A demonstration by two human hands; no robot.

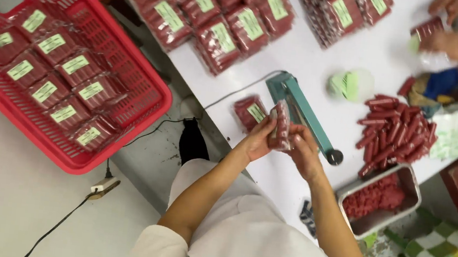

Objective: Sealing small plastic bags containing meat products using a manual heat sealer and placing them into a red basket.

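We hold a clear packet of red sausages [281,126] upright between both hands, just in front of the teal heat sealer [300,112] on the white worktop [304,57]. Our left hand [256,140] has its grip closed on the packet's near-left edge, thumb and fingers pinching the plastic; our right hand [304,150] grips the opposite edge, fingers wrapped over it. The packet sits above the worktop, touching only our hands as far as we can tell.

Just beside the left hand, a sealed packet with a pale green label [249,111] lies flat on the worktop. To the right of the sealer lies a loose heap of red sausages [395,134], and near it a metal tray [411,187] holding more red pieces stands at the worktop's edge. A stack of green labels [346,84] rests behind the sealer. Rows of finished labelled packets [223,17] cover the far side of the worktop.

To our left, a red plastic crate [144,74] holds more labelled packets laid in rows. A black cable [152,129] runs down past it to a socket strip [103,187] on the floor.

At the upper right, another person's hands [448,38] hold a packet of their own, well apart from ours.
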